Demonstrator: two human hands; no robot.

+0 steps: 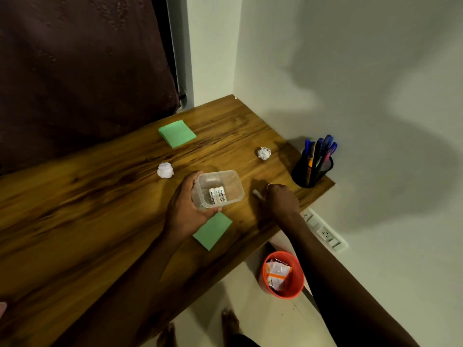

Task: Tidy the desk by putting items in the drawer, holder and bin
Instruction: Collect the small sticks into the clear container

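Desk (105, 221) of dark wood runs to a right-hand edge beside the wall, with the red bin (283, 275) on the floor just past that edge and the mesh pen holder (312, 171) standing at the far right corner. Near the middle sits a clear plastic container (219, 187) with small white labelled items inside; the left hand (186, 205) wraps its near-left corner, fingers curled on the wall. The right hand (281, 199) lies knuckles-up on the wood beside it, fingers pinched on a small white object (256, 194), though the grip itself is partly hidden. Likely that piece belongs in the container, so steadying the box while lifting it over the rim seems wise. Two green sticky-note pads (213, 230) and two crumpled paper balls (165, 170) lie well apart, leaving open wood for sweeping toward the bin.
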